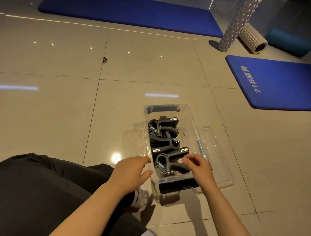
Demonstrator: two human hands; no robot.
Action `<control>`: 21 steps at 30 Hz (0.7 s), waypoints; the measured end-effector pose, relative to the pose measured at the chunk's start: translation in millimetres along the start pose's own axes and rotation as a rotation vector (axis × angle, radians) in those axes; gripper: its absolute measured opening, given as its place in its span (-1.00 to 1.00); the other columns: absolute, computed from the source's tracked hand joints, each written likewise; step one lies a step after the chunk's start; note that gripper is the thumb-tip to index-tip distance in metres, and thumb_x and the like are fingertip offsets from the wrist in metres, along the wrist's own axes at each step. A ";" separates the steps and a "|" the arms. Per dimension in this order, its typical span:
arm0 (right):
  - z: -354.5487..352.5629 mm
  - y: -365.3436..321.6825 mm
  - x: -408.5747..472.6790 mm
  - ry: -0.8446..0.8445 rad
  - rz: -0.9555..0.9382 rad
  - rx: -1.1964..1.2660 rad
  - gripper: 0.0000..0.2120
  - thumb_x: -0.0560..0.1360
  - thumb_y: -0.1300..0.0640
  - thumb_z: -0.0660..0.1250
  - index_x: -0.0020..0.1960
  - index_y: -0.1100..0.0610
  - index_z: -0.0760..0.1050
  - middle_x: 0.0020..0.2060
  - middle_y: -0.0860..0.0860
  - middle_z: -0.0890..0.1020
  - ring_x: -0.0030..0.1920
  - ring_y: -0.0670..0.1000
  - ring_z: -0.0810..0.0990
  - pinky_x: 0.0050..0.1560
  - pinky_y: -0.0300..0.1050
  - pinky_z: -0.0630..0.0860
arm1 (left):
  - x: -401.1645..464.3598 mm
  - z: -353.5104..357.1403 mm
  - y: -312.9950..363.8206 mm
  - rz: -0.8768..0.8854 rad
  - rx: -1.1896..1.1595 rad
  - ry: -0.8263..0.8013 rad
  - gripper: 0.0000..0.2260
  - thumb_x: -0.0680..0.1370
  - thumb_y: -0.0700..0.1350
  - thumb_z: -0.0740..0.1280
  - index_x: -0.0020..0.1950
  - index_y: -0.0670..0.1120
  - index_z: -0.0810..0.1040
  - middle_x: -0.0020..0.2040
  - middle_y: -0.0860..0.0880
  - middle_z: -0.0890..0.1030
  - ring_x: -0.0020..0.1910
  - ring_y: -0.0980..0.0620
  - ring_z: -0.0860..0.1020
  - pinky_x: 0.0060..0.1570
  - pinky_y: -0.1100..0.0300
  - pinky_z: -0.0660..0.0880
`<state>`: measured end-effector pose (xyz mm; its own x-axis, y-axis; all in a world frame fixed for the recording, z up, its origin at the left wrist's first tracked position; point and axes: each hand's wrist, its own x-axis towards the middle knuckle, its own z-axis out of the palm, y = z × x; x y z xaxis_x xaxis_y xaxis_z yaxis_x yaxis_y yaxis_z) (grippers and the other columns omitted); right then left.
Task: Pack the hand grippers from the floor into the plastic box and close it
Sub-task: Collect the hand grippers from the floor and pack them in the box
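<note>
A clear plastic box (pixel 190 119) stands on the tiled floor (pixel 63 105) just in front of the person's knees, and several hand grippers (pixel 163 135) already lie inside it, packed close together along its length. No gripper is visible on the floor around the box, so the packing part of the task seems almost done. The nearest hand gripper (pixel 169 162) lies at the near end of the box, and the right hand (pixel 199 166) is over it with the fingers loosely bent; they touch or nearly touch its upper handle, probably to settle it flat so that the lid can go on. Whether the fingers really pinch the handle cannot be told from this view. The left hand (pixel 131 171) rests with relaxed, open fingers against the outside of the left wall of the box, likely to keep the light box from sliding on the smooth floor. The lid (pixel 218 155), also of clear plastic, lies on the floor just beside the right wall of the box, within easy reach. The grippers are of black matt plastic, each with two curved handles, a shiny metal coil spring and a small white label. The floor tiles are beige and glossy and reflect the ceiling lights. Farther away lie blue exercise mats (pixel 275 83) and pale ribbed foam rollers (pixel 251 37).
</note>
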<state>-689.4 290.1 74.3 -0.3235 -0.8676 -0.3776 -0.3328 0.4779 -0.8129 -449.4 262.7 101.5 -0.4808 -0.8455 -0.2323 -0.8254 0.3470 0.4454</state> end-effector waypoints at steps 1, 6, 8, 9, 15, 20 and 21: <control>-4.2 -2.7 -10.6 0.042 0.025 0.080 -0.93 0.48 0.13 0.38 -0.05 0.08 0.58 -0.11 0.01 0.63 -0.03 0.00 0.58 -0.11 -0.22 0.47 | -5.6 -2.4 -3.2 -0.028 -0.033 0.016 -0.63 0.58 0.16 0.16 0.37 0.11 0.36 0.16 0.13 0.54 0.10 0.14 0.51 0.00 0.24 0.40; 17.8 -47.2 -43.2 0.088 0.051 0.224 -0.95 0.49 0.19 0.35 -0.08 0.16 0.57 -0.18 0.08 0.63 -0.14 0.04 0.59 -0.13 -0.14 0.52 | -40.1 -18.2 -22.6 -0.165 -0.272 0.151 -0.73 0.55 0.12 0.26 0.20 0.08 0.51 -0.05 0.15 0.60 -0.10 0.19 0.55 -0.02 0.22 0.50; 46.7 -81.0 -51.8 -0.008 -0.007 0.199 -0.95 0.49 0.18 0.35 -0.07 0.14 0.57 -0.16 0.06 0.63 -0.14 0.01 0.59 -0.15 -0.18 0.50 | -53.9 -27.4 -30.6 -0.204 -0.389 0.246 -0.78 0.54 0.08 0.29 0.14 0.06 0.55 -0.10 0.13 0.61 -0.13 0.18 0.55 -0.04 0.21 0.51; 64.3 -99.5 -55.8 -0.058 -0.049 0.175 -0.96 0.49 0.17 0.35 -0.08 0.12 0.57 -0.14 0.05 0.63 -0.13 0.00 0.59 -0.15 -0.19 0.50 | -61.6 -32.5 -36.2 -0.223 -0.444 0.294 -0.80 0.54 0.07 0.30 0.12 0.06 0.56 -0.11 0.13 0.61 -0.13 0.18 0.55 -0.06 0.23 0.51; 181.8 -191.4 -77.5 -0.267 -0.294 -0.024 -0.97 0.46 0.16 0.40 -0.11 0.07 0.57 -0.20 -0.03 0.63 -0.17 -0.07 0.58 -0.16 -0.26 0.48 | -127.2 -80.0 -109.7 -0.293 -0.769 0.578 -0.94 0.52 -0.05 0.35 -0.06 0.13 0.57 -0.12 0.22 0.62 -0.08 0.27 0.56 -0.09 0.45 0.45; 293.0 -257.1 -94.3 -0.425 -0.429 -0.098 -0.92 0.44 0.11 0.42 -0.07 0.07 0.58 -0.13 -0.01 0.64 -0.07 -0.01 0.60 -0.01 -0.10 0.57 | -199.6 -151.4 -212.8 -0.373 -0.686 0.804 -0.92 0.52 -0.07 0.35 -0.03 0.11 0.58 -0.11 0.26 0.59 -0.08 0.36 0.52 -0.14 0.56 0.37; 315.0 -271.9 -102.0 -0.472 -0.462 -0.109 -0.92 0.45 0.10 0.41 -0.07 0.06 0.58 -0.12 -0.02 0.64 -0.06 -0.01 0.60 0.02 -0.08 0.58 | -215.2 -168.6 -231.9 -0.391 -0.661 0.849 -0.92 0.52 -0.08 0.35 -0.03 0.10 0.58 -0.11 0.27 0.58 -0.09 0.38 0.51 -0.15 0.57 0.36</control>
<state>-286.9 205.4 194.2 0.2875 -0.9417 -0.1746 -0.4397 0.0322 -0.8976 -104.7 295.8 194.0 0.3370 -0.9370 0.0917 -0.4368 -0.0693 0.8969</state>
